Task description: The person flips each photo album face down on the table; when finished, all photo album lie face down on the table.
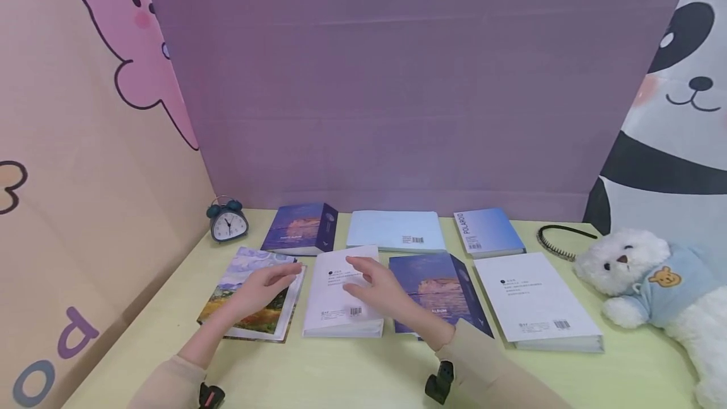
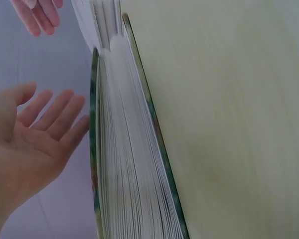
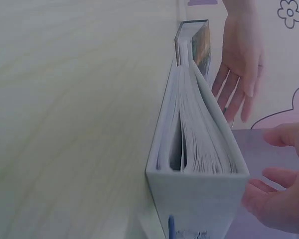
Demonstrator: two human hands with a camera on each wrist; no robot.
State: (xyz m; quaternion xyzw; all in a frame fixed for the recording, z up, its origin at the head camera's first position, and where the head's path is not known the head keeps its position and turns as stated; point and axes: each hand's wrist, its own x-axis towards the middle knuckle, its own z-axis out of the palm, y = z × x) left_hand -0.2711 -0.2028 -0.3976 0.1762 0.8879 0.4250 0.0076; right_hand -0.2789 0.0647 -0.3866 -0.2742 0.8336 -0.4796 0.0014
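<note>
My left hand (image 1: pixel 262 288) is over a photo album with a painted landscape cover (image 1: pixel 243 267), its fingers relaxed and pointing right. In the left wrist view the palm side of this hand (image 2: pixel 40 134) shows beside the album's page edges (image 2: pixel 129 149). My right hand (image 1: pixel 379 286) hovers over the white album (image 1: pixel 326 298) in the middle, thumb and fingers spread apart. From the right wrist, that white album (image 3: pixel 197 194) shows its end and pages, with the right hand (image 3: pixel 281 184) beside it. Neither hand grips anything.
Right of the white album lies a dark blue album (image 1: pixel 426 273), then another white one (image 1: pixel 536 298). Behind are a dark album (image 1: pixel 295 226), a pale blue one (image 1: pixel 380 229) and a blue one (image 1: pixel 491 232). An alarm clock (image 1: pixel 229 223), headband (image 1: pixel 553 248) and plush bear (image 1: pixel 676 289) flank them.
</note>
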